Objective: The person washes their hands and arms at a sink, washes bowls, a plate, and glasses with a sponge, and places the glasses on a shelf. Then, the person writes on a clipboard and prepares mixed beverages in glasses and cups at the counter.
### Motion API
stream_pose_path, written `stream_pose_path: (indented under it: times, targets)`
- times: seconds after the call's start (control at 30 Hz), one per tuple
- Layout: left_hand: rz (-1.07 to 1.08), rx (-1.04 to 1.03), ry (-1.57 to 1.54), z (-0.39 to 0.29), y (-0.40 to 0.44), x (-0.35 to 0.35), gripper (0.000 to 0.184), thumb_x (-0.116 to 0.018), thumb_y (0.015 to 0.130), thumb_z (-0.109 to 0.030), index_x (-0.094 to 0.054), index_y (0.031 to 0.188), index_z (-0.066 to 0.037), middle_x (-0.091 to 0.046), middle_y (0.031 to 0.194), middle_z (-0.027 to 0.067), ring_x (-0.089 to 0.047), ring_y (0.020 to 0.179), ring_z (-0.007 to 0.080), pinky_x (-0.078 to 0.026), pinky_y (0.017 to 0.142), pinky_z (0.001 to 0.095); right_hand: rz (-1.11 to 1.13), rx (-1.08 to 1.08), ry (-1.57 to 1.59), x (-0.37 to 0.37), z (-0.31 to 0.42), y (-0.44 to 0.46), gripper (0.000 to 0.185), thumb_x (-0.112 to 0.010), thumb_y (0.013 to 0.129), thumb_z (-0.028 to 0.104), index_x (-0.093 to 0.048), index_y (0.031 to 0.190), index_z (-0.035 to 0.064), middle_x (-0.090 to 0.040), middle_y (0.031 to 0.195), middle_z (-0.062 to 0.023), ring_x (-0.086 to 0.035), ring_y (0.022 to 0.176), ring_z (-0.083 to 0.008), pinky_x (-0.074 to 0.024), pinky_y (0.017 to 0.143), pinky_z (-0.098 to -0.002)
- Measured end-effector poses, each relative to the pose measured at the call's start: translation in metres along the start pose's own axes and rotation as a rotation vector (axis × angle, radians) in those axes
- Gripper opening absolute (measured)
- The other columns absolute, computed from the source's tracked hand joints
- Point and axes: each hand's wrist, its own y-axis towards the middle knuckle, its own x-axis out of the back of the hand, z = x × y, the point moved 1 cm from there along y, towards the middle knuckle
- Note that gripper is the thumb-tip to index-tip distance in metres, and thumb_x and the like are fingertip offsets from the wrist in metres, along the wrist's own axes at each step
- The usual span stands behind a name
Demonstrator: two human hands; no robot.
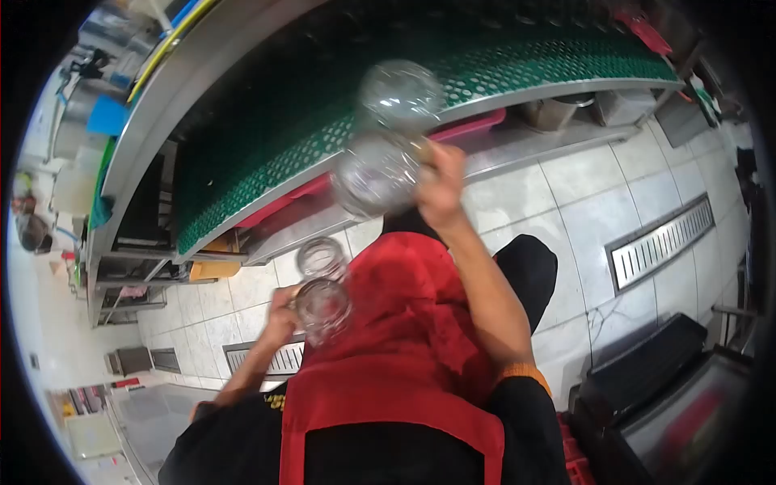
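My right hand [443, 182] is raised at the near edge of a shelf lined with green perforated matting [517, 71]. Its fingers are closed at the side of a clear glass mug [378, 174], and a second clear glass mug [400, 95] sits against it, over the matting. Both are smeared by motion. Lower down, beside the red apron [412, 347], my left hand [281, 317] is closed at the side of another glass mug [323, 311]. One more glass mug [322, 259] is right beyond that one. The fingers hide the handles.
Under the matting runs a metal shelf with a pink tray [473, 123] and a metal pot [558, 111]. Floor drain grates [663, 242] lie in the white tiles. A black bin-like object [647, 364] stands at the lower right. A blue container [107, 115] is at the far left.
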Motion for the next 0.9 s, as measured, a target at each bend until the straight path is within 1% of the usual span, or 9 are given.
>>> stream_pose_path:
  times: [0.1, 0.27, 0.43, 0.5, 0.57, 0.67, 0.7, 0.73, 0.9]
  targets:
    - [-0.183, -0.323, 0.974, -0.054, -0.037, 0.049, 0.042, -0.050, 0.051, -0.003, -0.061, 0.091, 0.005, -0.061, 0.075, 0.0079, -0.047, 0.056, 0.0130, -0.045, 0.054, 0.0283, 0.218, -0.105, 0.304, -0.072, -0.016, 0.045, 0.006, -0.054, 0.057, 0.007, -0.052, 0.059, 0.0016, -0.053, 0.052, -0.0110, -0.050, 0.046, -0.0234, -0.0354, 0.044, -0.0350]
    - [-0.685, -0.311, 0.552, -0.023, -0.109, 0.040, 0.021, -0.056, 0.061, -0.011, -0.053, 0.078, 0.001, -0.053, 0.075, 0.0080, -0.046, 0.064, 0.0126, -0.042, 0.063, 0.0278, 0.315, -0.569, 0.607, -0.191, -0.045, 0.062, 0.014, -0.051, 0.057, 0.005, -0.050, 0.043, 0.0022, -0.053, 0.051, -0.0074, -0.047, 0.042, -0.0177, -0.0328, 0.041, -0.0308]
    - [-1.208, -0.269, 0.056, 0.099, -0.204, -0.001, 0.032, -0.056, 0.084, -0.026, -0.055, 0.099, 0.002, -0.054, 0.088, 0.0068, -0.053, 0.079, 0.0152, -0.047, 0.073, 0.0299, 0.276, -0.262, 0.126, -0.344, -0.099, 0.072, 0.014, -0.055, 0.062, 0.013, -0.064, 0.055, 0.0058, -0.064, 0.067, -0.0165, -0.062, 0.062, -0.0319, -0.0464, 0.057, -0.0389]
    - [-1.527, -0.065, 0.151, 0.114, -0.227, -0.021, 0.030, -0.058, 0.083, -0.026, -0.061, 0.083, 0.004, -0.055, 0.069, 0.0038, -0.053, 0.062, 0.0138, -0.046, 0.073, 0.0295, 0.078, -0.128, -0.005, -0.368, -0.110, 0.081, 0.019, -0.057, 0.069, 0.022, -0.069, 0.073, 0.0082, -0.067, 0.080, -0.0180, -0.064, 0.081, -0.0377, -0.0502, 0.073, -0.0415]
    - [-1.372, 0.122, 0.240, 0.142, -0.265, -0.034, 0.024, -0.057, 0.085, -0.020, -0.060, 0.083, 0.003, -0.058, 0.071, 0.0045, -0.054, 0.060, 0.0167, -0.046, 0.084, 0.0335, 0.081, -0.145, -0.190, -0.373, -0.113, 0.084, 0.024, -0.057, 0.071, 0.025, -0.069, 0.081, 0.0073, -0.067, 0.085, -0.0183, -0.064, 0.085, -0.0385, -0.0499, 0.077, -0.0429]
    - [-1.482, 0.136, 0.023, 0.246, -0.307, -0.063, 0.035, -0.057, 0.087, -0.013, -0.050, 0.116, 0.006, -0.055, 0.091, 0.0091, -0.051, 0.070, 0.0132, -0.043, 0.043, 0.0234, 0.005, -0.293, -0.408, -0.392, -0.135, 0.087, 0.031, -0.057, 0.074, 0.028, -0.068, 0.092, 0.0065, -0.066, 0.092, -0.0186, -0.063, 0.091, -0.0390, -0.0495, 0.082, -0.0443]
    - [-1.359, 0.168, 0.055, 0.214, -0.285, -0.066, 0.026, -0.067, 0.071, -0.019, -0.055, 0.087, -0.003, -0.051, 0.070, 0.0073, -0.045, 0.050, 0.0155, -0.040, 0.044, 0.0304, -0.066, -0.411, -0.423, -0.399, -0.143, 0.088, 0.032, -0.056, 0.075, 0.029, -0.068, 0.094, 0.0066, -0.066, 0.095, -0.0185, -0.062, 0.094, -0.0387, -0.0494, 0.083, -0.0443]
    - [-1.621, 0.155, -0.006, 0.223, -0.270, -0.078, 0.026, -0.067, 0.070, -0.017, -0.057, 0.087, 0.000, -0.053, 0.070, 0.0073, -0.047, 0.050, 0.0150, -0.039, 0.042, 0.0294, -0.073, -0.405, -0.421, -0.408, -0.147, 0.088, 0.032, -0.056, 0.075, 0.029, -0.068, 0.094, 0.0066, -0.066, 0.095, -0.0185, -0.062, 0.094, -0.0387, -0.0494, 0.083, -0.0443]
    - [-1.174, 0.356, 0.035, 0.265, -0.265, -0.070, 0.030, -0.055, 0.066, 0.001, -0.060, 0.095, 0.008, -0.057, 0.071, 0.0116, -0.049, 0.050, 0.0155, -0.039, 0.041, 0.0290, -0.029, -0.484, -0.488, -0.436, -0.161, 0.091, 0.028, -0.056, 0.075, 0.028, -0.068, 0.092, 0.0080, -0.066, 0.095, -0.0177, -0.062, 0.094, -0.0380, -0.0490, 0.083, -0.0455]
